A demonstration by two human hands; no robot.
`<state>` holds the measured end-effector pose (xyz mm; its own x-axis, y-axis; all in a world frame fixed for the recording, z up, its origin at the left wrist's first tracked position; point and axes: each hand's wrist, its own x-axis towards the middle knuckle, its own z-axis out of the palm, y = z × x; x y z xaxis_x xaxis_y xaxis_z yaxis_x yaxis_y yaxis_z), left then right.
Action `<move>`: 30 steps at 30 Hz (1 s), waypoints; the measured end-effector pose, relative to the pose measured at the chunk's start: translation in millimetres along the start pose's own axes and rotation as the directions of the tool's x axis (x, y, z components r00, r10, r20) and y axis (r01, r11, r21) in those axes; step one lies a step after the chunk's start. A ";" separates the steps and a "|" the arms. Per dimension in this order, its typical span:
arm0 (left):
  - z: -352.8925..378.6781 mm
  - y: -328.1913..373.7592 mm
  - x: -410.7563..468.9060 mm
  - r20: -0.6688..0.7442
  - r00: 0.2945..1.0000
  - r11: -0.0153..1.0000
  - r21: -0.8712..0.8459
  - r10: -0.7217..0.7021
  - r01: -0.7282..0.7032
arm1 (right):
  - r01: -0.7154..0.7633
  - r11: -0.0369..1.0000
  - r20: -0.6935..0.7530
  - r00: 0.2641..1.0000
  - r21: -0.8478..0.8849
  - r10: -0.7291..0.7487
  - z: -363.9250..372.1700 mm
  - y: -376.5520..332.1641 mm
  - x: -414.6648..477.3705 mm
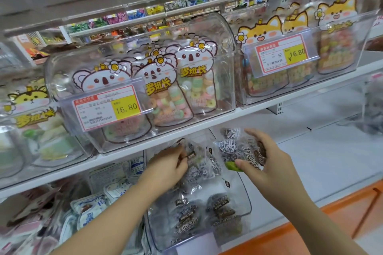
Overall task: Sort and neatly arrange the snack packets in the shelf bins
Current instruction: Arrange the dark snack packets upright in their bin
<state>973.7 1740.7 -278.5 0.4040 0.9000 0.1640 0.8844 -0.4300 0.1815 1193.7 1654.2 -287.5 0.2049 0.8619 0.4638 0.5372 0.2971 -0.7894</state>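
Both hands reach into a clear bin (245, 196) on the lower shelf, heaped with clear snack packets (219, 211) of dark pieces. The right hand (267, 163) grips 1 held packet (232, 148) above the bin's back right corner. Its thumb is under the lower edge and its fingers are curled over the right side. Black characters reading 九制话梅 run down the packet's face. Its long axis is roughly upright, top leaning away to the left, and a green patch shows at its bottom edge.

The left hand (167, 168) has its fingers bent onto another packet (195, 156) at the top of the heap. It appears to pinch it, though blur hides the fingertips.

On the shelf above, a domed clear bin (62, 72) holds koala-shaped bags (165, 93) marked 罗班长, standing upright. It has a price tag (107, 107) reading 16.80. To the right, a bin of fox-shaped bags (259, 31) has a second tag (284, 56) reading ¥16.80.
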 end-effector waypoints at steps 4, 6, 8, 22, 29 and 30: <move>1.1 0.9 -11.5 -0.041 0.980 0.969 -0.164 -0.196 0.187 | -0.014 1.000 0.009 1.000 0.000 0.014 1.6 -1.9 -1.0; 3.5 1.2 -15.6 0.002 0.950 0.903 -0.311 -0.312 0.297 | -0.013 1.000 0.012 1.000 0.004 0.013 1.8 -2.3 -1.6; 4.8 5.1 -19.6 0.078 0.921 0.779 -0.509 -0.381 0.366 | -0.011 1.000 0.011 1.000 0.001 0.011 1.8 -2.1 -1.7; 27.0 23.1 -23.2 0.501 0.836 0.547 -0.645 -0.224 0.534 | -0.024 0.999 0.019 1.000 0.034 0.023 0.8 1.0 -2.7; 30.6 30.5 -8.1 0.078 0.997 1.000 -0.012 -0.024 0.025 | -0.023 0.999 0.008 1.000 0.025 0.022 1.5 1.1 -2.3; 32.6 32.1 -5.1 0.070 0.997 1.000 0.009 0.020 -0.020 | -0.023 0.999 0.006 1.000 0.024 0.022 1.5 1.5 -2.4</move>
<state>1007.7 1724.7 -305.1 0.4367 0.8941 0.0997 0.8779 -0.4478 0.1698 1192.8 1653.2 -290.3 0.2118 0.8709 0.4435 0.5129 0.2872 -0.8090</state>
